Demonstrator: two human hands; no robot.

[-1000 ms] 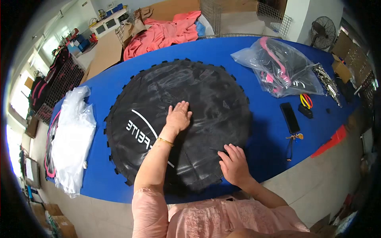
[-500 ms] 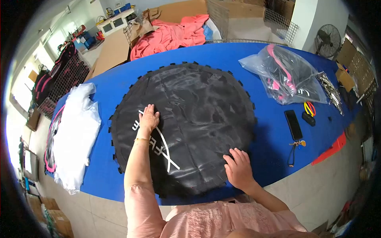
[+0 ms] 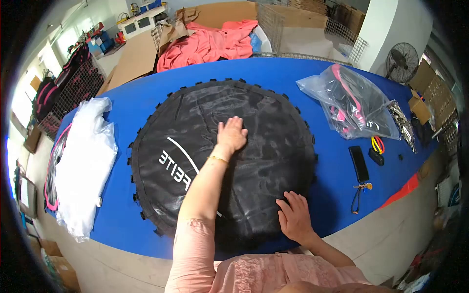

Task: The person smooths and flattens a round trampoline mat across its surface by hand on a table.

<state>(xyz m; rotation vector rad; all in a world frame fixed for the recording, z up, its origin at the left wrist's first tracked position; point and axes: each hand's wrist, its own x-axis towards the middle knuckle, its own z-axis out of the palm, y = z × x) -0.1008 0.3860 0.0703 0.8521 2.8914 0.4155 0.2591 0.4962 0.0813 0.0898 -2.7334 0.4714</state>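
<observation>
A round black trampoline mat (image 3: 273, 146) lies spread on the blue table, with small black tabs all around its edge and white lettering and lines on its left half. My left hand (image 3: 232, 134) lies flat on the mat's upper middle, fingers stretched out, holding nothing. Near the mat's lower right edge rests my right hand (image 3: 294, 217), its fingers apart and slightly bent on the black fabric. My left forearm covers part of the lettering.
On the blue table (image 3: 141, 105) lie a white plastic bundle (image 3: 83, 166) at left, a clear bag (image 3: 351, 102) with black and pink contents, a phone (image 3: 358, 164), keys (image 3: 366, 186) and metal pieces (image 3: 404, 124) at right. Pink fabric (image 3: 210, 45) fills a box behind.
My left hand has slid right and slightly up across the mat, uncovering some of the lettering. My right hand stays near the same edge. The view has shifted slightly.
</observation>
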